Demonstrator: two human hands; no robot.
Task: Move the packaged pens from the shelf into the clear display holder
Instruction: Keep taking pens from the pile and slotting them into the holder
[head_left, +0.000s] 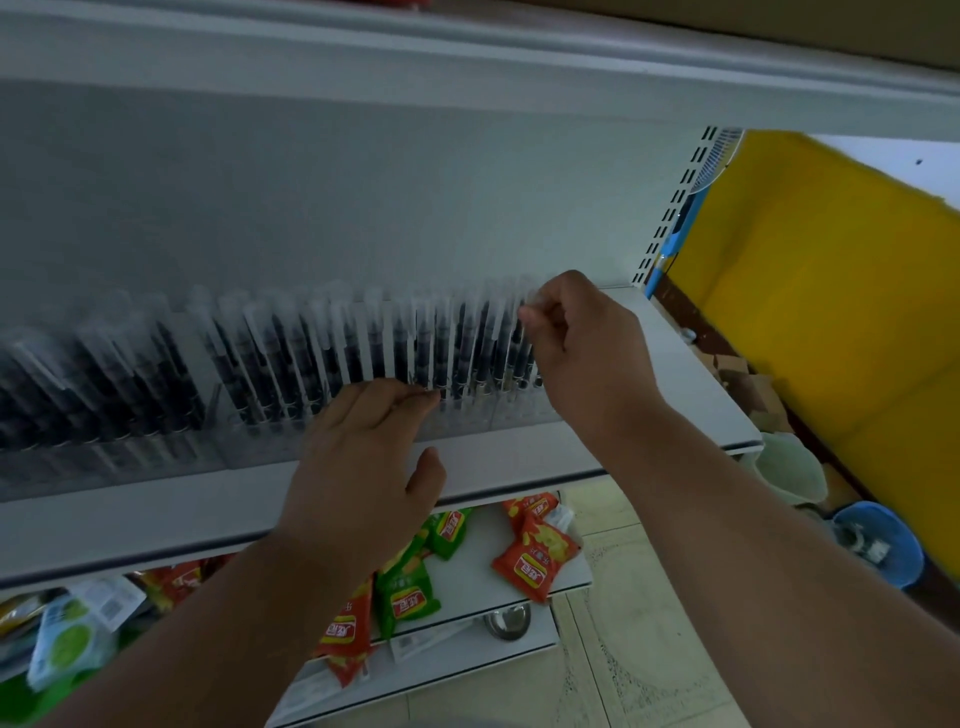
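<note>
Both hands are up at the white shelf, working along a long row of packaged pens — dark barrels in clear sleeves, standing upright and leaning slightly, packed side by side in the clear display holder that runs along the shelf from the far left to just past the middle. The right hand is at the right end of the row, fingers curled in and pinching the top of one clear sleeve, the packet upright among its neighbours. The left hand is lower, its fingers bent over the front of the holder with the tips pressed together against the lower ends of the pens near the middle of the row — whether it actually grips a pen there I cannot tell, the spot is blurred. Its thumb sticks out to the side, free over the shelf's front edge. On the shelf below, red snack packets and green snack packets lie scattered, with more packets in the dim left corner. Off to the right, a yellow wall and, on the floor, a blue basin.
</note>
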